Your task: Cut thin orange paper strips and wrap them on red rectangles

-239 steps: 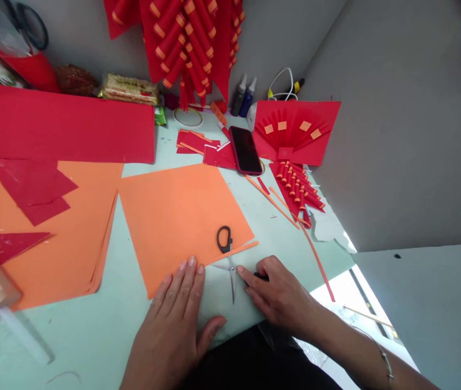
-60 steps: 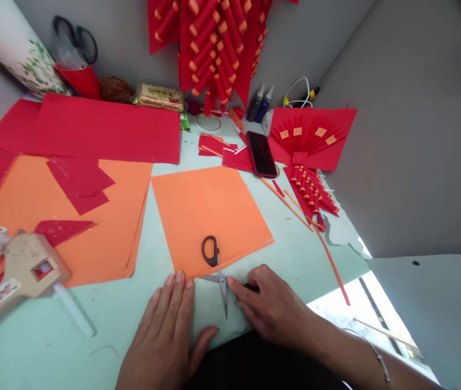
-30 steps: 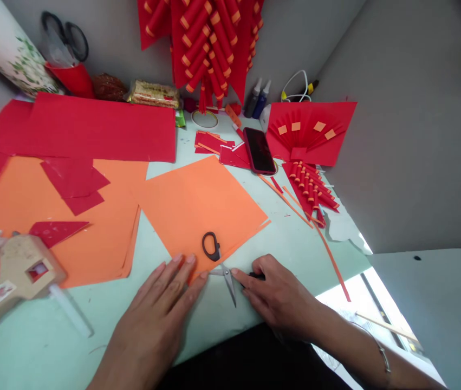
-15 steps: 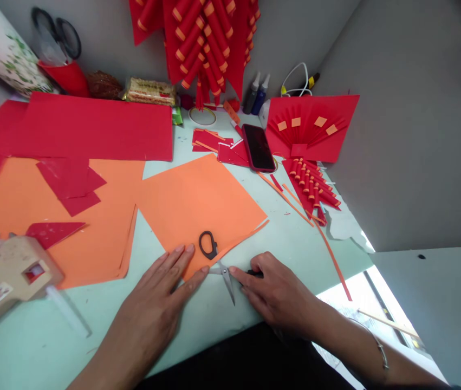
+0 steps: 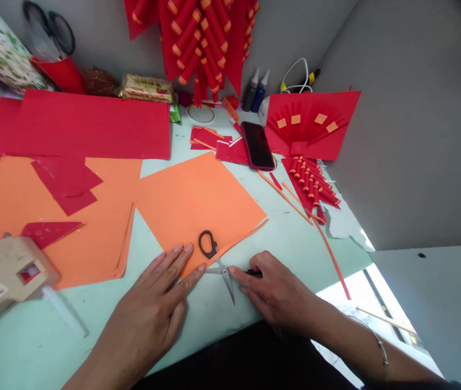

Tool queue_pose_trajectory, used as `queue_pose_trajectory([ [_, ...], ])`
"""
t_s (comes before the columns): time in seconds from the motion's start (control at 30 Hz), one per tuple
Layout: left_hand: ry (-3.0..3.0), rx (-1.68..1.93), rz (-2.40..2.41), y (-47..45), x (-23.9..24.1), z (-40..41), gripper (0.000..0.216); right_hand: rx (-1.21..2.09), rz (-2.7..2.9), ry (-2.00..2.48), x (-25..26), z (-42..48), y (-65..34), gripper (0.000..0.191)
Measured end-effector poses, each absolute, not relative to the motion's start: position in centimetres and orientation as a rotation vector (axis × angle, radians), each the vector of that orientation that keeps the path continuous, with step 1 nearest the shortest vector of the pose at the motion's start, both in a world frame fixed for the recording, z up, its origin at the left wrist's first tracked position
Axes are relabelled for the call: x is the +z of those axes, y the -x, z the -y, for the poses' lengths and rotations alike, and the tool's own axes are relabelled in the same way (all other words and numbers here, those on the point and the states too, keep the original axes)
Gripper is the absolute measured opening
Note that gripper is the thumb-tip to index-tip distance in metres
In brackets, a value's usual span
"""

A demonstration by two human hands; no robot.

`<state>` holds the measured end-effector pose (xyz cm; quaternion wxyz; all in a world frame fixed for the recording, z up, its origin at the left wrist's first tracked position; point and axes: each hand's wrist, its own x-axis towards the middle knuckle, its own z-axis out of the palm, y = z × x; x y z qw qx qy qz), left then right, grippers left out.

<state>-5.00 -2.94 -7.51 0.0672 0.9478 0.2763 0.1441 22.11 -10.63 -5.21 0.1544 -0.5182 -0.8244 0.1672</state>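
My left hand point(image 5: 155, 295) lies flat, fingers stretched out over the near corner of an orange paper sheet point(image 5: 201, 195). Its index fingertip rests at the fold near one blade of a small pair of scissors point(image 5: 225, 271). The scissors are spread wide, one black handle loop on the orange paper. My right hand point(image 5: 277, 287) is closed round the other black handle, mostly hidden in the fingers, with the index fingertip by the pivot. One blade points toward me over the table. Along its near right side the orange sheet has a narrow folded edge.
A beige glue gun point(image 5: 23, 271) lies at left by more orange sheets point(image 5: 104, 244) and red paper point(image 5: 96, 127). A phone point(image 5: 258, 145), paper strips point(image 5: 331, 257) and a red paper firecracker decoration point(image 5: 311, 181) are at right. A cup of scissors point(image 5: 62, 73) stands behind.
My left hand has shifted slightly, its thumb now showing apart below the index finger. The right hand and the scissors look the same. The view has moved a little.
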Motion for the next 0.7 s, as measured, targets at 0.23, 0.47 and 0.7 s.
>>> queue_pose_trajectory([
  [0.23, -2.838, 0.444, -0.848, 4.98, -7.64, 2.83, 0.052, 0.524, 2.379, 1.520, -4.81, 10.75, -22.13, 0.042],
  [0.47, -2.859, 0.429, -0.827, 5.16, -7.56, 2.88, 0.053, 0.580, 2.400, 1.534, -4.61, 10.79, -22.01, 0.042],
  [0.7, -2.816, 0.462, -0.840, 4.97, -7.39, 2.88, 0.051, 0.559, 2.402, 1.504, -4.87, 10.96, -21.81, 0.041],
])
